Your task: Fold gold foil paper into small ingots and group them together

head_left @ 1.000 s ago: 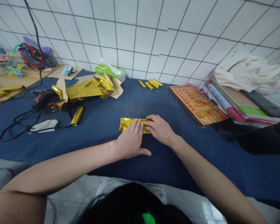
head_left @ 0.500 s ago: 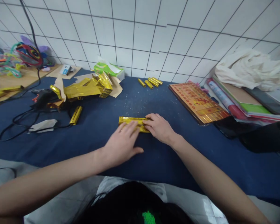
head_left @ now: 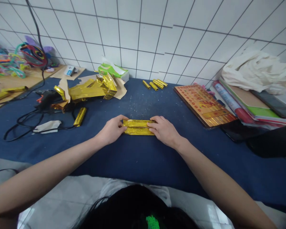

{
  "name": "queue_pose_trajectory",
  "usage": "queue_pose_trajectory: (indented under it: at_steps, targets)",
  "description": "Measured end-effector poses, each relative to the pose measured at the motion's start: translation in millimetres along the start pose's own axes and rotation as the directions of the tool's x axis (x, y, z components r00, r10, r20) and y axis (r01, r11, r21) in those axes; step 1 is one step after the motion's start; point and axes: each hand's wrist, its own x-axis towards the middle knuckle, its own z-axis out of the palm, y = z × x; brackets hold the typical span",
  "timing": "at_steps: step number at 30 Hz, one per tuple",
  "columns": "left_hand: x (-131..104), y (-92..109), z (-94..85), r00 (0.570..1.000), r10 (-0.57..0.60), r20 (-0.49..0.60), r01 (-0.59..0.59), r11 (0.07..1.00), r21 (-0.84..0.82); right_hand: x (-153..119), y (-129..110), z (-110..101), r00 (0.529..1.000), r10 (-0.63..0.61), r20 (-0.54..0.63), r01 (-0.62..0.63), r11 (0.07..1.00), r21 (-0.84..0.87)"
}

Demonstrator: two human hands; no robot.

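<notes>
A strip of shiny gold foil paper (head_left: 138, 130) lies crosswise on the dark blue cloth, its far edge rolled or folded over into a raised band. At its left end, my left hand (head_left: 112, 128) pinches it between thumb and fingers. The right end is gripped the same way by my right hand (head_left: 164, 131), with its fingers along the far edge and its thumb on the near side. What lies under the fingertips is hidden.
Several gold rolls (head_left: 158, 84) lie by the tiled wall. Crumpled gold foil (head_left: 87, 90), a glue gun (head_left: 46, 98) with its looped cord, and a gold tube (head_left: 80, 117) are at left. A decorated orange board (head_left: 205, 105) and stacked books (head_left: 255, 106) stand right.
My left hand has moved from over the middle of the foil to its left end and closed on it. My right hand stays at the right end.
</notes>
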Motion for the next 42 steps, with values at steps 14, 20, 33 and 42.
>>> queue_pose_trajectory:
  at_steps: [14,20,33,42]
  targets:
    - [-14.6,41.5,10.9,0.881,0.471,0.046,-0.404,0.698,0.591,0.1,-3.1,-2.6,1.0,0.0,-0.001,0.0,1.0,-0.014]
    - [-15.2,34.7,45.6,0.875,0.426,0.231,-0.478,0.679,0.557,-1.8,-5.6,-2.3,1.0,0.015,-0.016,-0.015,0.999,-0.04]
    - [-11.7,21.7,53.5,0.844,0.486,0.226,-0.528,0.681,0.507,-11.2,-33.4,0.9,0.993,-0.106,0.058,0.103,0.994,0.044]
    - [-12.3,22.2,53.4,0.857,0.478,0.192,-0.505,0.709,0.493,-16.0,-29.7,4.5,0.975,0.0,0.223,-0.008,0.999,0.035]
